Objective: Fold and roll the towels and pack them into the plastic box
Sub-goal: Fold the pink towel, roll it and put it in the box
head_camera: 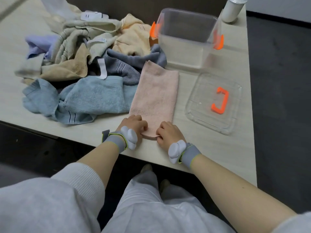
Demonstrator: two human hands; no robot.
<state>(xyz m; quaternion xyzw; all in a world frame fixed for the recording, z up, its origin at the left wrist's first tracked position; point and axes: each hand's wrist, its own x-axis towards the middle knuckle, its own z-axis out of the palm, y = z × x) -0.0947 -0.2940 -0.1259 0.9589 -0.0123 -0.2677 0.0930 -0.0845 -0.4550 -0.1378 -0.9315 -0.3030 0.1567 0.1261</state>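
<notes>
Hands' curled grip on fluffy pink towel's near end.

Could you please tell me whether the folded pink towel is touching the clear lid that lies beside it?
Apart. The head view shows a bare strip of table between the pink towel and the lid.

Both forearms reach forward with banded wrists, the left hand and right hand set close side by side, knuckles up, fingers curled under and pinching a raised cloth edge between them.
</notes>
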